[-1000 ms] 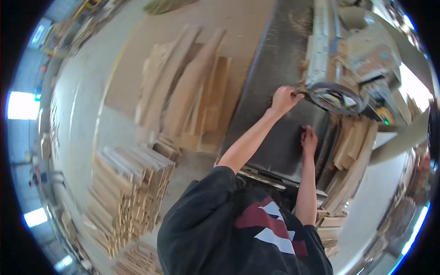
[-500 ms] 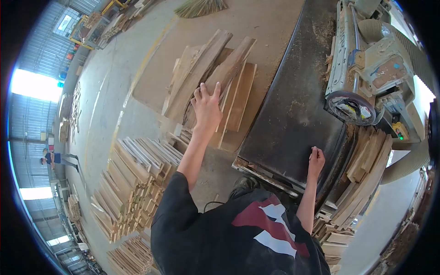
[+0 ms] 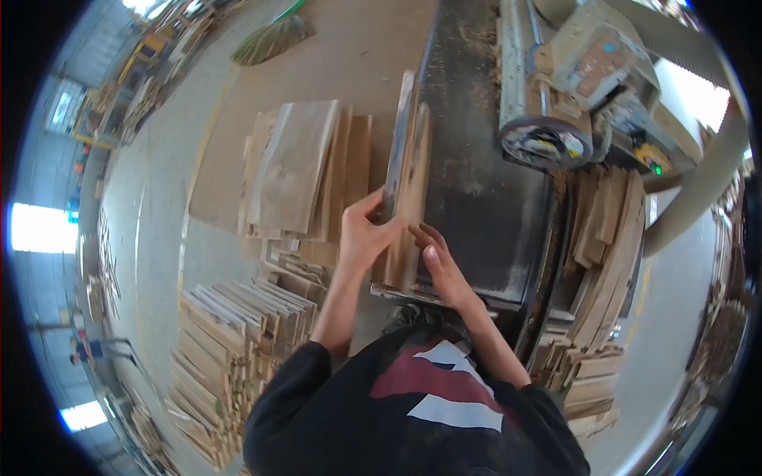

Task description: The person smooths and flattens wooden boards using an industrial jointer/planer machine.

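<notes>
My left hand (image 3: 367, 236) is wrapped around two wooden boards (image 3: 409, 174), which stand on edge close together. Their long sides point away from me, beside the dark machine table (image 3: 484, 210). One board has a dark, rough edge, while the other is paler and blurred by motion. My right hand (image 3: 446, 274) is at the boards' right side, its thumb and fingers apart and the fingertips right at the wood. To the left of the boards lies a stack of wide planks (image 3: 294, 170), a pale one on top.
A saw-like machine head with a round wheel (image 3: 546, 144) stands over the table's right side. Upright offcuts (image 3: 607, 226) lean beyond that edge. Rows of stacked slats (image 3: 230, 325) are at lower left. A broom (image 3: 274, 40) lies on the floor; a person (image 3: 99, 347) stands far left.
My left hand has lifted two boards off the plank stack and brought them right, turned on edge. My right hand has moved left from the machine table to the boards. The view has shifted.
</notes>
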### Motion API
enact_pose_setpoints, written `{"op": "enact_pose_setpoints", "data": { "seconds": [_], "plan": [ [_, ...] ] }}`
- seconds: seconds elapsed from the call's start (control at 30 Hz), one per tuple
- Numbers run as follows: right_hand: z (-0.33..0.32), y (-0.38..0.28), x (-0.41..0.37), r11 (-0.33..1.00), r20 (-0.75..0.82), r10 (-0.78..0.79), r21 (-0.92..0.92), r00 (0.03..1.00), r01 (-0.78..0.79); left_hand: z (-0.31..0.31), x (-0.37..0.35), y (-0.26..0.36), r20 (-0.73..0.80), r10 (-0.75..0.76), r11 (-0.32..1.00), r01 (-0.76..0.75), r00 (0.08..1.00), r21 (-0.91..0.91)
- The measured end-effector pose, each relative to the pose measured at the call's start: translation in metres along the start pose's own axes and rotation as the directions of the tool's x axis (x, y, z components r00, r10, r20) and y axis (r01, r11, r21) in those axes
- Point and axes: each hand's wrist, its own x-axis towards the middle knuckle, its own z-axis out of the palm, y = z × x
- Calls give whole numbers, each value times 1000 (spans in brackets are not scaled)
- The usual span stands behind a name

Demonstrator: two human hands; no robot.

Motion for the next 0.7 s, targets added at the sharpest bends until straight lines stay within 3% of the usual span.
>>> {"op": "enact_pose_setpoints", "data": {
  "seconds": [0.03, 0.07, 0.1, 0.13, 0.2, 0.27, 0.3, 0.33, 0.4, 0.47, 0.57, 0.63, 0.7],
  "plan": [
    [3, 0, -4, 1000, -40, 11, 10, 999, -11, 9, -7, 4, 34, -175, 975, 169, 984, 143],
    [3, 0, -10, 991, -139, 18, -127, 990, -36, 22, -13, -15, 78, -187, 973, 174, 979, 153],
    [2, 1, -18, 961, -235, 26, -263, 972, -89, 38, -22, -49, 3, -199, 980, 198, 980, 14],
    [-3, 3, -27, 956, -273, 58, -261, 960, -132, 54, -31, -60, -73, -231, 967, 220, 970, -131],
    [-23, 6, -33, 927, -255, -10, -364, 967, -87, 75, -42, -66, -22, -242, 945, 231, 970, -231],
    [-38, 0, -39, 934, -268, 8, -343, 963, -103, 86, -36, -56, 23, -89, 992, 91, 996, -89],
    [-46, -2, -40, 976, -255, 85, -173, 963, -132, 90, -31, -57, 93, -264, 945, 277, 960, -176],
    [-51, -3, -40, 988, -228, 151, 3, 962, -154, 97, -26, -58, 97, -268, 941, 282, 959, -186],
    [-64, -2, -45, 986, -242, 145, -46, 960, -160, 104, -16, -59, 192, -234, 949, 267, 953, -169],
    [-74, 3, -51, 967, -271, 242, -6, 932, -253, 121, -18, -62, 184, -244, 949, 273, 952, -159],
    [-77, -10, -55, 949, -372, 309, 64, 875, -308, 148, -21, -75, 72, -75, 997, 75, 995, 0],
    [-79, -8, -52, 920, -465, 391, 203, 795, -334, 156, -16, -76, 37, -111, 993, 110, 993, 41],
    [-84, -13, -49, 908, -458, 419, 220, 784, -357, 159, -10, -71, -9, -165, 983, 166, 986, 79]
  ]
}}
